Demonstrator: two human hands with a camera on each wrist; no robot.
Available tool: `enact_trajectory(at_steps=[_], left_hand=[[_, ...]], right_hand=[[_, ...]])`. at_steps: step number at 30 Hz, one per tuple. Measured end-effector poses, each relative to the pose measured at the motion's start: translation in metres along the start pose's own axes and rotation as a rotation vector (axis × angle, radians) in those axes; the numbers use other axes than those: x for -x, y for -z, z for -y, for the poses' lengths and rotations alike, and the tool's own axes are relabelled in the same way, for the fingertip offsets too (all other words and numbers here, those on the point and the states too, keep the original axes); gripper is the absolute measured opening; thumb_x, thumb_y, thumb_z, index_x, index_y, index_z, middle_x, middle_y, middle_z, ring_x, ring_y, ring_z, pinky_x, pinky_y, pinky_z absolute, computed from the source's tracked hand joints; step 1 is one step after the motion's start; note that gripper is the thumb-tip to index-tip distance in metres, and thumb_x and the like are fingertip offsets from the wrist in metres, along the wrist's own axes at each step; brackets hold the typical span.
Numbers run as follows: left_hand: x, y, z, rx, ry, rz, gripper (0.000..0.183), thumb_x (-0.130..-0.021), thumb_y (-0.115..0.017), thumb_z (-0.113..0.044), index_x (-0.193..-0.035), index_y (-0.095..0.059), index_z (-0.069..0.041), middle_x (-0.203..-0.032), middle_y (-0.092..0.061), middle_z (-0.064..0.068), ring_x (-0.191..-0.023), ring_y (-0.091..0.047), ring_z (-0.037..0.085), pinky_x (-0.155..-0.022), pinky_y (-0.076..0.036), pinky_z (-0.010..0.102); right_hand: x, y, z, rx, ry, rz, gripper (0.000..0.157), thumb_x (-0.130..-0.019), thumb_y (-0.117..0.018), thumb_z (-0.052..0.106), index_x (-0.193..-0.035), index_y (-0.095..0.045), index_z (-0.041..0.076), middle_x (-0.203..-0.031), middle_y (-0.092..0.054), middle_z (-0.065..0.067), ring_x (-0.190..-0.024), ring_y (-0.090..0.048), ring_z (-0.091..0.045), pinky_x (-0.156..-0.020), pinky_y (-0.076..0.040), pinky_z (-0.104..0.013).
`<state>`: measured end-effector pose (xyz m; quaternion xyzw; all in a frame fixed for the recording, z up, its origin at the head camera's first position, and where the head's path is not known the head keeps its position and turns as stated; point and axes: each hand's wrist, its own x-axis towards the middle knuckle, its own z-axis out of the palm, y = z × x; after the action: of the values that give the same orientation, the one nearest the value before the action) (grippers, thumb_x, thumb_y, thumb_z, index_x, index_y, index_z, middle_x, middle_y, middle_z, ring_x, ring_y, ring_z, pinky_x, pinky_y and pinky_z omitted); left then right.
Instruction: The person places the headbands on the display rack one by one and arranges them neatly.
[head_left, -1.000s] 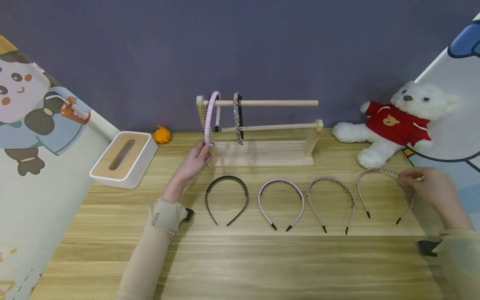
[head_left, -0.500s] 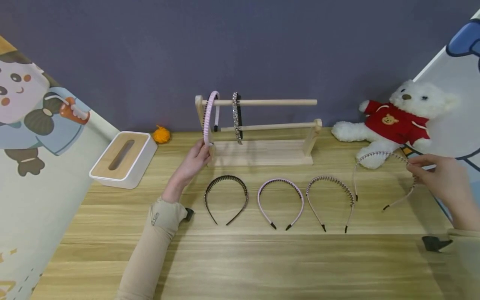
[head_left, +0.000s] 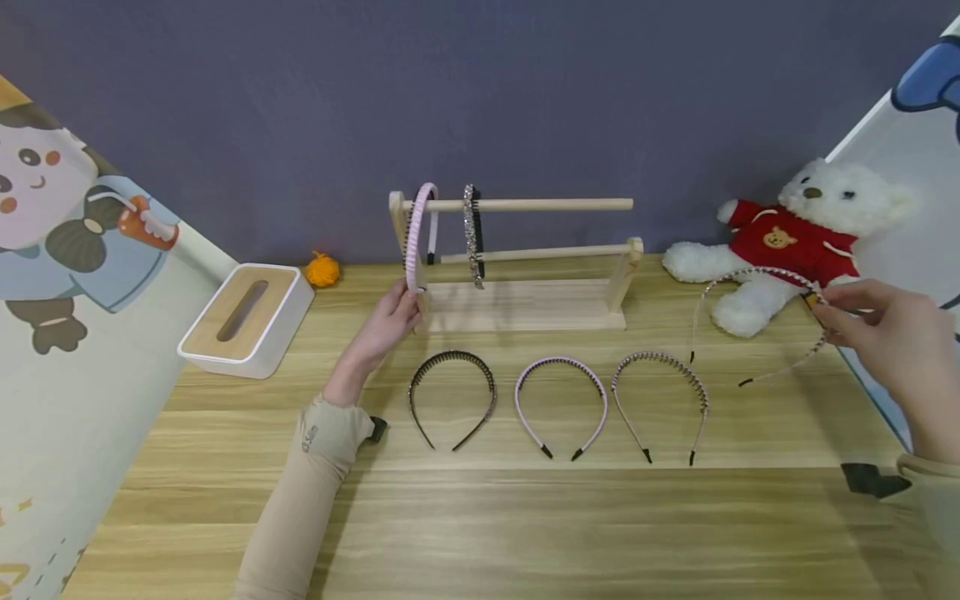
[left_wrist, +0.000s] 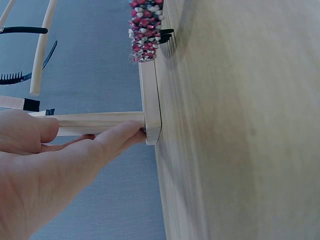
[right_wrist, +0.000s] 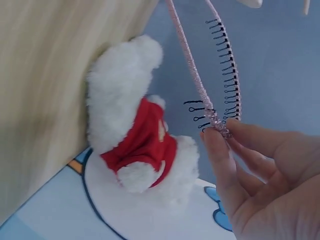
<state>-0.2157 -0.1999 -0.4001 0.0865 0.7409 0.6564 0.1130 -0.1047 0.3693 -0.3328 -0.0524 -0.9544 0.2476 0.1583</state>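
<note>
A pale beaded headband (head_left: 772,272) with black comb teeth hangs in the air at the right, pinched at its side between thumb and fingers of my right hand (head_left: 892,333). The right wrist view shows the pinch on the headband (right_wrist: 220,125). At the left end of the wooden headband stand (head_left: 517,304), my left hand (head_left: 386,325) grips the lower part of the upright post (left_wrist: 95,121). A pink-wrapped headband (head_left: 416,242) and a glittery one (head_left: 472,237) hang on the upper rod. Laid out in front are a dark headband (head_left: 452,354), a lilac one (head_left: 561,361) and a beaded one (head_left: 660,357).
A white teddy bear in a red sweater (head_left: 787,237) sits at the back right, behind the raised headband. At the left stands a tissue box (head_left: 247,321) with a wooden lid, beside a small orange ball (head_left: 322,270). A dark wall (head_left: 525,100) rises behind the table.
My right hand has lifted the beaded headband off the table, raising it in front of the bear. My left hand has stayed at the stand's left post.
</note>
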Motion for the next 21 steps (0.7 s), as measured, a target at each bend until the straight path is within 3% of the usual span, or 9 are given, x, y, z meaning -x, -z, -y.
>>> enact_trajectory(at_steps=[10, 11, 14, 17, 21], left_hand=[[0.000, 0.000, -0.001, 0.004, 0.004, 0.003, 0.031, -0.120, -0.031, -0.016, -0.140, -0.039, 0.005, -0.089, -0.034, 0.003, -0.076, -0.032, 0.011, -0.071, -0.036, 0.028], [0.000, 0.000, -0.001, 0.002, 0.007, 0.004, 0.031, -0.120, -0.030, -0.016, -0.142, -0.038, 0.005, -0.090, -0.034, 0.004, -0.077, -0.033, 0.012, -0.073, -0.037, 0.028], [0.000, 0.000, -0.001, 0.000, 0.011, 0.005, 0.034, -0.120, -0.030, -0.017, -0.145, -0.037, 0.005, -0.090, -0.033, 0.004, -0.077, -0.032, 0.013, -0.074, -0.037, 0.029], [0.001, 0.000, -0.001, 0.006, 0.015, 0.008, 0.035, -0.120, -0.030, -0.017, -0.147, -0.035, 0.005, -0.092, -0.034, 0.006, -0.079, -0.033, 0.013, -0.076, -0.038, 0.030], [0.001, 0.000, -0.001, 0.005, 0.010, 0.017, 0.036, -0.120, -0.029, -0.017, -0.147, -0.034, 0.006, -0.097, -0.037, 0.008, -0.082, -0.036, 0.014, -0.077, -0.041, 0.030]], right_hand=[[-0.002, 0.007, 0.029, -0.066, -0.042, -0.083, 0.031, -0.111, -0.057, 0.006, -0.132, -0.059, -0.017, -0.119, -0.062, -0.040, -0.061, -0.037, 0.028, -0.056, -0.034, 0.001], [-0.002, 0.008, 0.033, -0.074, -0.050, -0.096, 0.032, -0.111, -0.057, 0.007, -0.133, -0.060, -0.016, -0.119, -0.063, -0.036, -0.062, -0.037, 0.027, -0.057, -0.035, 0.001], [-0.003, 0.011, 0.042, -0.107, -0.064, -0.127, 0.033, -0.110, -0.060, 0.008, -0.136, -0.062, -0.013, -0.109, -0.067, 0.001, -0.067, -0.040, 0.022, -0.060, -0.037, 0.002], [-0.003, 0.013, 0.049, -0.156, -0.076, -0.138, 0.032, -0.109, -0.062, 0.009, -0.135, -0.063, -0.010, -0.099, -0.049, 0.031, -0.073, -0.045, 0.014, -0.063, -0.040, 0.001], [-0.002, 0.015, 0.061, -0.196, -0.086, -0.141, 0.031, -0.108, -0.064, 0.010, -0.135, -0.063, -0.007, -0.096, -0.046, 0.034, -0.074, -0.048, 0.011, -0.066, -0.042, 0.001]])
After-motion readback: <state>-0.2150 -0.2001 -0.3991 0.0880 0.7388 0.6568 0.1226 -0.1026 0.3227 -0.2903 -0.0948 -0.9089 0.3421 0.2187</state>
